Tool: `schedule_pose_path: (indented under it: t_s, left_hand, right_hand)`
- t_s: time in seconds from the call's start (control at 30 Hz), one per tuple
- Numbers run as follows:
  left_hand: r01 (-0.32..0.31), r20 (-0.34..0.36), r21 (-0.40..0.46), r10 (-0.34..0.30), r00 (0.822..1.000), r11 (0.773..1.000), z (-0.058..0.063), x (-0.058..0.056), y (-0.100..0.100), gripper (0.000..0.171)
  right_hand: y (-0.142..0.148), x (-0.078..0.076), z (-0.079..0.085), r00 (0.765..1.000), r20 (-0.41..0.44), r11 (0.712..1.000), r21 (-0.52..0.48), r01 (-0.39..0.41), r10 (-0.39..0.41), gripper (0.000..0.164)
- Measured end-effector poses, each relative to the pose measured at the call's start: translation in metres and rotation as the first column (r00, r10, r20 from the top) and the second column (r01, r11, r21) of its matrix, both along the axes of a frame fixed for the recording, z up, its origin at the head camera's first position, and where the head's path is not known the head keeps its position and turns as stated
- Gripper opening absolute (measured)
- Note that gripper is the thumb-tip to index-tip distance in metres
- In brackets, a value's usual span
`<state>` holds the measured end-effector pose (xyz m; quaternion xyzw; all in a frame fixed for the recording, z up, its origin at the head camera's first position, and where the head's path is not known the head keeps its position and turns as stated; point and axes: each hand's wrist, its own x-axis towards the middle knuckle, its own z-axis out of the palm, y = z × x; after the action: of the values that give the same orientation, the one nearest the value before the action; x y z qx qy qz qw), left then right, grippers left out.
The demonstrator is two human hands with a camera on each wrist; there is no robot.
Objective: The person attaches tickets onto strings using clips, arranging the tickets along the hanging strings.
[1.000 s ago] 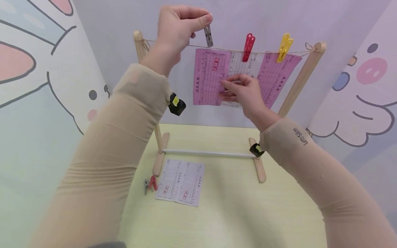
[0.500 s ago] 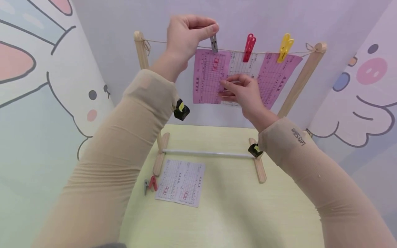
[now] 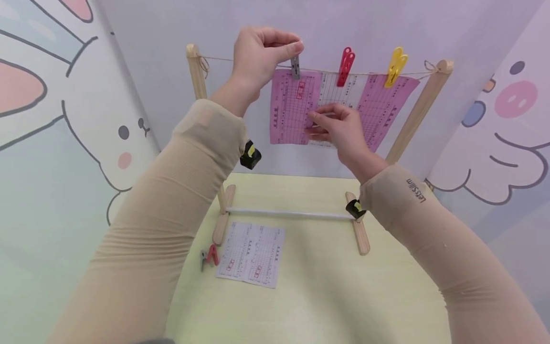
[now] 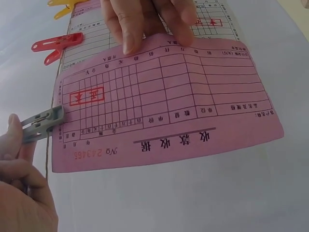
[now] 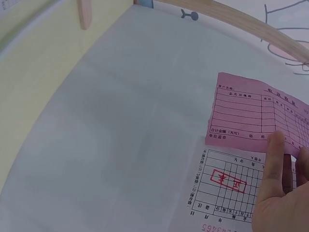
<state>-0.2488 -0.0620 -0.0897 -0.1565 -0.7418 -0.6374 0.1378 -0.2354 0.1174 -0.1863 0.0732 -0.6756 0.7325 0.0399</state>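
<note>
My left hand (image 3: 259, 59) pinches a grey clothespin (image 3: 295, 68) between thumb and fingers. In the left wrist view the clothespin's tip (image 4: 57, 115) lies over the string and the top edge of a pink receipt (image 4: 159, 99). Lower down, my right hand (image 3: 343, 129) holds the right side edge of that receipt. A white receipt (image 3: 333, 88) hangs beside it, partly covered by the pink one and the right hand, under a red clothespin (image 3: 345, 68). Farther right, a yellow clothespin (image 3: 396, 68) fastens another pink sheet (image 3: 384, 105) to the string (image 3: 223, 58).
The string runs between two wooden posts (image 3: 414, 114), joined low down by a white rod (image 3: 292, 213). On the yellow table (image 3: 326, 296) lies a white receipt sheet (image 3: 251, 253). Left of it are a red clothespin (image 3: 213, 255) and a grey one (image 3: 203, 261).
My left hand has come down and slightly right, bringing the grey clothespin from above the string onto the pink receipt's top edge. The right hand has stayed at the receipt's side.
</note>
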Motion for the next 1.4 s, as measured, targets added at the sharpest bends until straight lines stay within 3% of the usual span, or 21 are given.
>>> schedule_pose_path:
  t_s: [0.73, 1.13, 1.4]
  left_hand:
    - [-0.012, 0.059, -0.056, 0.015, 0.998, 0.998, 0.0, -0.002, -0.006, 0.027]
    - [-0.011, 0.065, -0.185, 0.023, 0.998, 0.983, -0.002, -0.003, -0.01, 0.039]
    - [-0.001, 0.11, -0.231, 0.027, 0.994, 0.973, 0.001, -0.001, -0.011, 0.046]
  right_hand:
    - [-0.005, -0.002, 0.0, 1.0, 0.029, 1.0, 0.026, -0.001, 0.0, 0.024]
    - [-0.007, -0.002, -0.002, 0.999, 0.033, 0.999, 0.03, -0.019, 0.018, 0.021]
    - [-0.006, 0.0, -0.005, 0.999, 0.025, 0.999, 0.031, -0.023, 0.023, 0.022]
